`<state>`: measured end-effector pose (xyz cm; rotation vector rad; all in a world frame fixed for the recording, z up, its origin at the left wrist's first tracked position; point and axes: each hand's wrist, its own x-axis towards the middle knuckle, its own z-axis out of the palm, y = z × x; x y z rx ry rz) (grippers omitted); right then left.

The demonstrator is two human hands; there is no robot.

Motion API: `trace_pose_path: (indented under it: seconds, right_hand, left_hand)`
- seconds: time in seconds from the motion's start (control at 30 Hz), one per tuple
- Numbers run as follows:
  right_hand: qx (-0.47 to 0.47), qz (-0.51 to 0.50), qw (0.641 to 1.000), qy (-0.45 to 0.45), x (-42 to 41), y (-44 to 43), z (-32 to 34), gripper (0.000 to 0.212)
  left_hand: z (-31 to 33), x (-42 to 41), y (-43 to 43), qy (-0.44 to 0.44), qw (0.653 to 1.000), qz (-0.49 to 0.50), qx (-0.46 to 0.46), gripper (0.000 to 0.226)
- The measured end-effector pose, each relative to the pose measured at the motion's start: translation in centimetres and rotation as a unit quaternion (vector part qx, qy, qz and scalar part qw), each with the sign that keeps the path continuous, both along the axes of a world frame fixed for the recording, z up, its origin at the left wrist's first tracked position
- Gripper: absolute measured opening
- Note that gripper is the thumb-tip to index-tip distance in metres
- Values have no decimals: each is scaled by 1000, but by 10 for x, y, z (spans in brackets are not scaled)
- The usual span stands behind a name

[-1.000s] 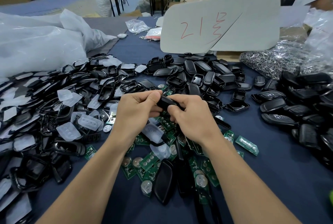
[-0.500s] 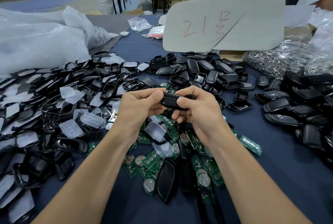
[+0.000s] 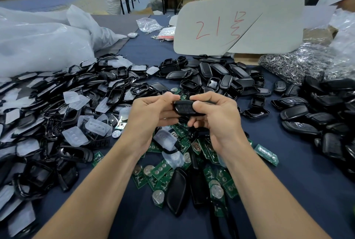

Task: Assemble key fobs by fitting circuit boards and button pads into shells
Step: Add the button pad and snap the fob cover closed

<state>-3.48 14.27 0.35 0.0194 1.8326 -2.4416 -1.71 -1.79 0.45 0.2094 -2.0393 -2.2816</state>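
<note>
Hands, left (image 3: 151, 118) and right (image 3: 218, 123), around fob (image 3: 182, 107)

both arms are bare as far as the picture shows them. the left forearm (image 3: 99, 186) and the right forearm (image 3: 259, 186) are slim and smooth, and look wider toward the bottom edge, where the wide lens stretches them. the left hand (image 3: 148, 117) and the right hand (image 3: 221, 121) are bare too, with slender fingers and rounded knuckles. faint lines of tendon and shadow run along the right wrist (image 3: 227, 147).
</note>
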Motion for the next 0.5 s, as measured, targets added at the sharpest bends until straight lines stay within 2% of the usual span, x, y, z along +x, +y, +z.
trace_pose_path:
  seconds: [0.13, 0.23, 0.33, 0.5]
  right_hand:
    - [47, -8, 998, 35, 0, -1, -1, 25]
    - [74, 9, 995, 60, 0, 0, -2, 19]
    - [143, 16, 986, 86, 1, -1, -4, 15]
    - [132, 24, 985, 106, 0, 1, -3, 17]
  left_hand:
    - [-4, 1, 1, 7, 999, 13, -38, 16]
    - [-4, 0, -2, 54, 995, 39, -72, 23]
    - [-6, 0, -3, 101, 986, 72, -109, 23]
    - [-5, 2, -2, 126, 983, 63, -117, 23]
